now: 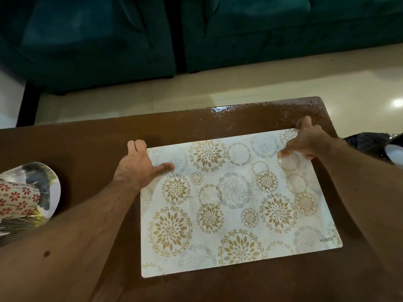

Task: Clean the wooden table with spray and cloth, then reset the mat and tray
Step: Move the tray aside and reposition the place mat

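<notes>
A white mat (235, 205) with gold and grey flower circles lies flat on the brown wooden table (87, 144). My left hand (139, 164) grips its far left corner, thumb on top and fingers curled over the edge. My right hand (305, 140) pinches the far right corner the same way. At the left edge a round tray (46, 182) with a grey and gold pattern holds a cup (17, 199) printed with red flowers. Wet droplets (250, 107) glisten along the table's far right edge. No spray bottle or cloth is in view.
A dark green sofa (196, 35) stands beyond the table across a strip of pale tiled floor (218, 88). A dark shiny object (370, 142) with a white piece beside it sits off the table's right side.
</notes>
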